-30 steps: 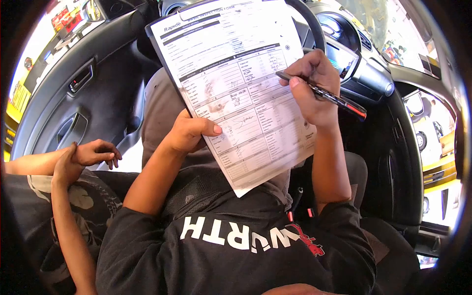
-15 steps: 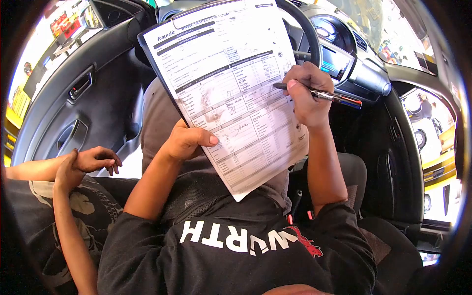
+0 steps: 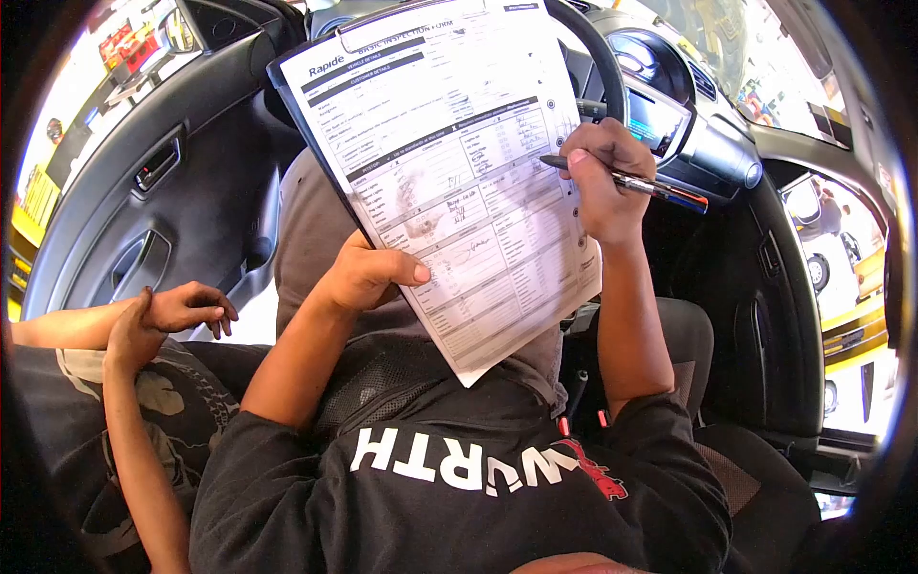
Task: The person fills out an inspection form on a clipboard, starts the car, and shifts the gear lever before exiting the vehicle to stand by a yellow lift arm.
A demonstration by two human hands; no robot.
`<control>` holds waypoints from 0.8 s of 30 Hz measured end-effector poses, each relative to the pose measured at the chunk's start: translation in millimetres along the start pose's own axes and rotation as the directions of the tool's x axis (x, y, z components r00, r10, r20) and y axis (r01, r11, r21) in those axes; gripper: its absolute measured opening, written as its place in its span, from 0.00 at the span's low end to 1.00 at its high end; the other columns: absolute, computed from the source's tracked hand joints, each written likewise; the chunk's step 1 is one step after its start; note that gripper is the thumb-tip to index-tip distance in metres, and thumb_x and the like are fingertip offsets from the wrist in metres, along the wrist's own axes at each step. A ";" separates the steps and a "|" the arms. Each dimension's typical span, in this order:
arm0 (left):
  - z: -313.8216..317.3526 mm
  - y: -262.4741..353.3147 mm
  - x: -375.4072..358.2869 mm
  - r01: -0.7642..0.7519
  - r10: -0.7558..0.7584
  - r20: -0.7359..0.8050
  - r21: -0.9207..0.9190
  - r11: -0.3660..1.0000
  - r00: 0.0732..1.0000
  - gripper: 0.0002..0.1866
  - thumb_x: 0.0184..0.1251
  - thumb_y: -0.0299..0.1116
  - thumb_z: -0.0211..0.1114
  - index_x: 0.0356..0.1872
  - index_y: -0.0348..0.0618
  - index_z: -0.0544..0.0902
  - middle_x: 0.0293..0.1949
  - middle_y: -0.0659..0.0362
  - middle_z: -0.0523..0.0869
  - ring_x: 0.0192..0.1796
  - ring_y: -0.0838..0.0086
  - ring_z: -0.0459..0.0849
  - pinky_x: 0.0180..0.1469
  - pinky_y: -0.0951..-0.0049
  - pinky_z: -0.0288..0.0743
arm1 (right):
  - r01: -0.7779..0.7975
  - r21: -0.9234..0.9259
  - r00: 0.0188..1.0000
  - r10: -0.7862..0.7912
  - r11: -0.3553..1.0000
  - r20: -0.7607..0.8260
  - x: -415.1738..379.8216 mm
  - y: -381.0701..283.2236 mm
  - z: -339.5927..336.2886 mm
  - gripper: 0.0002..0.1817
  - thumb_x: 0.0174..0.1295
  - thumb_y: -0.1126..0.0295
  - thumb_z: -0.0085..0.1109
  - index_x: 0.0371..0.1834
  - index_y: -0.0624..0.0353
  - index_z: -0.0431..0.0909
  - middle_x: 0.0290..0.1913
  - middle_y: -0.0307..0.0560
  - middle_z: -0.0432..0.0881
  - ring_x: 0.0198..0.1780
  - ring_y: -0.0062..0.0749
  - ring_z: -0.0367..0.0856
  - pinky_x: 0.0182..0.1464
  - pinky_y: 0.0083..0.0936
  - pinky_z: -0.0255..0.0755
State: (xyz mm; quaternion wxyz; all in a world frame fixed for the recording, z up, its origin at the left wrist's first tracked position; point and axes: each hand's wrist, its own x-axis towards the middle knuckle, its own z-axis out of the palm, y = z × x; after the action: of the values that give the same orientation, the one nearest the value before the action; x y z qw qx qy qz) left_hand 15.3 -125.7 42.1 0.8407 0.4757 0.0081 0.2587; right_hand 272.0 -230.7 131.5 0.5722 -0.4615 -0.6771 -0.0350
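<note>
A clipboard (image 3: 284, 84) with a printed inspection form (image 3: 497, 273) rests tilted over my lap, its metal clip at the top. My left hand (image 3: 368, 275) grips the left edge, thumb lying on the paper and fingers hidden beneath. In my right hand (image 3: 612, 182) a dark pen (image 3: 660, 190) is pinched, its tip at the right column of the form, beside handwritten entries. Handwriting and brownish smudges mark several rows of the sheet.
Behind the clipboard stands the steering wheel (image 3: 612, 81), with a lit display (image 3: 655, 122) to its right. At left, another person's hands (image 3: 177, 311) rest crossed near the open car door (image 3: 143, 210). A passenger seat (image 3: 755, 478) is at right.
The pen and my right hand have shifted slightly right. The clipboard has moved a little right and up, with my left hand still on its edge.
</note>
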 end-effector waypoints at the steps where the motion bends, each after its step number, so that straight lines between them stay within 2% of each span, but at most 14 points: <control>1: -2.4 -1.9 0.7 0.002 -0.002 0.004 -0.019 1.000 1.000 0.33 0.46 0.18 0.66 0.61 0.25 0.78 0.56 0.41 0.85 0.56 0.54 0.86 0.61 0.56 0.79 | -0.001 0.008 1.000 0.001 1.000 0.024 -0.3 0.0 -0.1 0.05 0.58 0.81 0.54 0.24 0.63 0.74 0.21 0.37 0.76 0.22 0.14 0.68 0.26 0.18 0.60; 3: -4.8 -1.9 1.6 0.010 -0.010 0.014 -0.035 0.999 1.000 0.32 0.46 0.17 0.66 0.61 0.25 0.78 0.56 0.41 0.85 0.55 0.54 0.87 0.61 0.56 0.79 | -0.003 0.024 0.997 0.001 1.000 0.075 0.5 0.2 -0.2 0.05 0.58 0.81 0.54 0.25 0.62 0.74 0.20 0.37 0.76 0.22 0.14 0.68 0.26 0.18 0.60; 6: -5.2 -1.7 0.4 0.030 -0.030 0.017 -0.017 0.999 0.999 0.32 0.46 0.17 0.65 0.60 0.25 0.78 0.56 0.41 0.85 0.56 0.53 0.87 0.61 0.56 0.79 | -0.053 0.093 0.998 0.056 0.994 -0.031 -0.7 -3.6 5.2 0.06 0.58 0.82 0.54 0.24 0.62 0.73 0.21 0.37 0.76 0.22 0.14 0.68 0.26 0.18 0.61; 9: -4.5 -1.0 -0.4 0.029 -0.029 0.005 -0.003 1.000 1.000 0.32 0.46 0.17 0.66 0.60 0.24 0.78 0.57 0.40 0.85 0.56 0.53 0.86 0.61 0.55 0.79 | -0.026 0.024 0.999 0.025 0.999 0.039 -0.2 0.0 1.9 0.06 0.58 0.83 0.53 0.24 0.62 0.73 0.21 0.38 0.76 0.23 0.14 0.69 0.27 0.18 0.61; 12: -3.9 -1.4 1.7 0.017 -0.016 0.029 -0.020 1.000 0.999 0.33 0.46 0.17 0.66 0.61 0.24 0.77 0.57 0.40 0.84 0.56 0.53 0.86 0.62 0.55 0.79 | -0.091 0.095 0.996 0.092 0.991 -0.007 -1.7 -0.9 2.6 0.07 0.59 0.82 0.53 0.24 0.62 0.72 0.21 0.37 0.76 0.23 0.14 0.70 0.28 0.18 0.62; 15: -6.3 -1.7 0.0 0.037 -0.037 0.022 -0.005 0.999 0.999 0.33 0.46 0.17 0.65 0.61 0.24 0.76 0.57 0.40 0.84 0.57 0.53 0.85 0.62 0.56 0.78 | -0.105 0.084 0.994 0.102 0.991 0.034 -2.0 0.7 2.9 0.06 0.59 0.82 0.54 0.24 0.62 0.72 0.21 0.37 0.76 0.24 0.14 0.70 0.28 0.18 0.62; 21: -4.7 -4.0 1.4 0.040 -0.040 -0.026 0.014 0.999 0.999 0.33 0.46 0.17 0.64 0.61 0.24 0.76 0.56 0.41 0.85 0.56 0.53 0.85 0.63 0.57 0.78 | -0.121 0.091 0.993 0.122 0.988 -0.006 -3.5 -0.6 3.0 0.06 0.59 0.81 0.54 0.25 0.62 0.72 0.23 0.38 0.78 0.25 0.15 0.70 0.30 0.18 0.65; 24: -6.4 -2.7 4.9 0.062 -0.062 -0.077 0.003 0.998 0.995 0.33 0.44 0.18 0.63 0.60 0.24 0.77 0.55 0.40 0.85 0.54 0.54 0.87 0.60 0.58 0.80 | -0.236 0.363 0.967 0.256 0.901 -0.007 -4.1 2.7 -7.5 0.05 0.59 0.82 0.54 0.26 0.62 0.73 0.25 0.40 0.79 0.26 0.16 0.72 0.31 0.18 0.67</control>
State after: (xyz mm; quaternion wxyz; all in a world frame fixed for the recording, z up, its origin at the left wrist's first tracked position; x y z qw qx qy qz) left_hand 18.9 -119.5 37.6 0.8460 0.4674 0.0558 0.2505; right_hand 279.0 -235.8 129.5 0.6650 -0.4299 -0.5923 0.1491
